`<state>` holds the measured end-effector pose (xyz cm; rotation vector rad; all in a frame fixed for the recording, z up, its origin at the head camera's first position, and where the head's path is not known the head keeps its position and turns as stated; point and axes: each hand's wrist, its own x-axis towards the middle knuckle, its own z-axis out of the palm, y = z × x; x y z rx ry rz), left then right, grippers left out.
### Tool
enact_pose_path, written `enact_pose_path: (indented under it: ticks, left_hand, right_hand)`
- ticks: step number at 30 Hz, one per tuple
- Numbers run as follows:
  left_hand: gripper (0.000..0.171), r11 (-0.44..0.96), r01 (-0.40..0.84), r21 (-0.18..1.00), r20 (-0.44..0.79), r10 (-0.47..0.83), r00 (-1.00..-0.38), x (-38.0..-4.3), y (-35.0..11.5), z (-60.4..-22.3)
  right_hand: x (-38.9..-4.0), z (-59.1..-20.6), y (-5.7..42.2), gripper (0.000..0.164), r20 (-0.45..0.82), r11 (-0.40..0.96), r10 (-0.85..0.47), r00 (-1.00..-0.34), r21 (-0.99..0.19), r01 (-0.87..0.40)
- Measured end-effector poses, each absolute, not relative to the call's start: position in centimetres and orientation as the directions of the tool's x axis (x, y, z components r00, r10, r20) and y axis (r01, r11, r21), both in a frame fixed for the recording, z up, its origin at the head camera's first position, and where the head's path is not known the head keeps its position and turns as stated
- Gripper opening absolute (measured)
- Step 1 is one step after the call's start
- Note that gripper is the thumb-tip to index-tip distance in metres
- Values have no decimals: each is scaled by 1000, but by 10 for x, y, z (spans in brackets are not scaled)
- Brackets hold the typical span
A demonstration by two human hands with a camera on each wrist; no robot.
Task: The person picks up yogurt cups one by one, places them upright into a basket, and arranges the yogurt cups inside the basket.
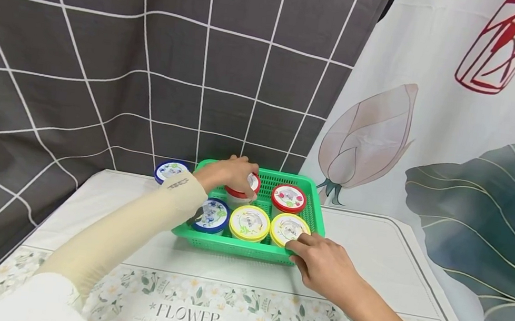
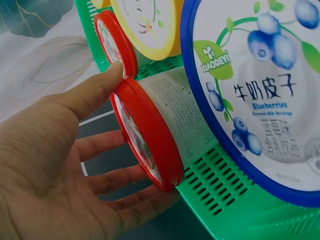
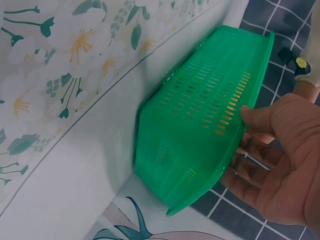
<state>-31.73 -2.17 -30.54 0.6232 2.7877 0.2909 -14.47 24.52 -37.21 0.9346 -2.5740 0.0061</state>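
Note:
A green plastic basket holds tubs with printed lids. My left hand reaches over its back side and grips a red-lidded tub, thumb on one side of the lid and fingers spread round the other. Beside that tub sits a blue-lidded blueberry tub. Two yellow-lidded tubs, one mid-front and one front-right, stand in the front row. Another red-lidded tub is at the back right. My right hand holds the basket's front-right rim, thumb outside and fingers over the edge.
Another blue-lidded tub stands outside the basket, at its left back. The white table has a flower-print cover at the front. A dark grid curtain hangs right behind the basket.

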Motion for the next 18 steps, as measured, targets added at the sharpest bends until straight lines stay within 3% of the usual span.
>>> enact_pose_path:
  ticks: [18]
  left_hand:
    - [94,919,325,225,-329,385,-862,-322,-2,-311]
  right_hand:
    - [-144,-371,244,24,358,775,-620,-698,137,-617]
